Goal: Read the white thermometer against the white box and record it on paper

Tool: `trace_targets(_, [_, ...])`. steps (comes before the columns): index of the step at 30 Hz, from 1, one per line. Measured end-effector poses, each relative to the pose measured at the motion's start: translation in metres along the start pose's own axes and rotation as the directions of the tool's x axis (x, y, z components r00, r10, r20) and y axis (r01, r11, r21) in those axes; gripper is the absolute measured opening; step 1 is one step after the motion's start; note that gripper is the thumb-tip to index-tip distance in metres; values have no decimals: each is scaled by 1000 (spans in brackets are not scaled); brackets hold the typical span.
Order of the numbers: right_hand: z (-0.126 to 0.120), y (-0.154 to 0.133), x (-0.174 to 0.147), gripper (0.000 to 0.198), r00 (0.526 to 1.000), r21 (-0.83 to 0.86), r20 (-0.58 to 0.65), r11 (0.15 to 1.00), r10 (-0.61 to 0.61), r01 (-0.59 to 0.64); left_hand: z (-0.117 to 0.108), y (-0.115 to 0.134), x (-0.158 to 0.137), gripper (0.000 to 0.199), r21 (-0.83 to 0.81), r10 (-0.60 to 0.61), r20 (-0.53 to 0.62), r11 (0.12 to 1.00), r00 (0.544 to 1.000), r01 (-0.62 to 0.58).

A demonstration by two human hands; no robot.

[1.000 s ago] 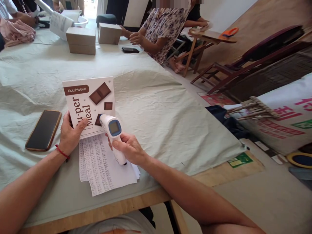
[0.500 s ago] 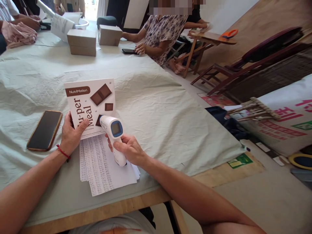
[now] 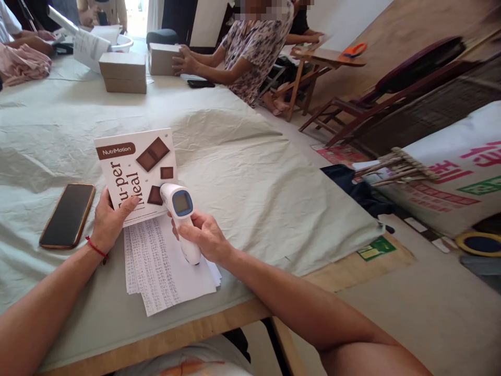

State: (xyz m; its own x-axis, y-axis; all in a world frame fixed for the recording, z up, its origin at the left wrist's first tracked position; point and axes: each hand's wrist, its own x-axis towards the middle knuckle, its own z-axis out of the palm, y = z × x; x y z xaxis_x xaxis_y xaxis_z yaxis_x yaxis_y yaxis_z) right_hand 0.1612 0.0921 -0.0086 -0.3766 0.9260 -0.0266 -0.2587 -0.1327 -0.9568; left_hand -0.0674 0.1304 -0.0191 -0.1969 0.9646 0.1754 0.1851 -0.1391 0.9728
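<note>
My left hand (image 3: 113, 214) grips the lower left of a white and brown NutriMotion box (image 3: 151, 177), thumb across its front. The box is tilted up, its printed chocolate pieces facing me. In my right hand (image 3: 205, 235) is a white infrared thermometer (image 3: 188, 230) with a blue-framed screen. Its front end points at the lower right of the box, close to it; I cannot tell if they touch. Beneath both lie sheets of paper (image 3: 156, 282) covered in rows of writing. A smartphone (image 3: 68, 215) rests left of my left wrist, dark screen up.
A pale cloth (image 3: 242, 183) covers the table. Two cardboard boxes (image 3: 123, 75) stand at the far side, where a person's hands (image 3: 186, 60) touch the right one. Beyond the right edge are a wooden chair (image 3: 364, 102) and a large printed sack (image 3: 450, 172).
The thermometer tips slightly as its screen turns more toward me. Across the table, the person's hands move from beside a dark phone onto the cardboard box. The whole view shifts a little.
</note>
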Motion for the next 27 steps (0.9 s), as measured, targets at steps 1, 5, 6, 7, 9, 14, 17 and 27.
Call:
trace_targets(1, [-1,-1,0,38,1000,7,-30,1000,4,-4,0,-1,0,64,-1,-4,-2,1000,1000,4])
trace_targets(5, [-4,-5,0,35,989,-2,-145,1000,-14,14,-1,-3,2,62,-11,15,-24,1000,1000,-16])
trace_targets(6, [-5,-6,0,35,986,-2,-164,1000,-26,26,-1,-3,3,62,-4,17,-27,1000,999,-17])
trace_targets(7, [-5,-7,1,35,983,1,-179,999,-37,37,-2,-3,3,61,6,20,-27,1000,999,-20])
trace_targets(9, [-7,-10,2,37,977,5,-205,998,-54,57,-2,-1,3,59,30,33,-23,999,999,-33])
trace_targets(14, [-11,-16,4,44,958,-2,-269,994,-104,107,-3,0,3,56,46,53,-26,998,998,-52])
trace_targets(17, [-15,-18,5,42,951,-8,-281,991,-128,131,-3,0,3,60,49,28,-44,998,999,-26])
trace_targets(27, [-55,-27,17,27,938,-677,-296,732,-180,-74,-1,0,2,56,41,71,-46,997,996,-70])
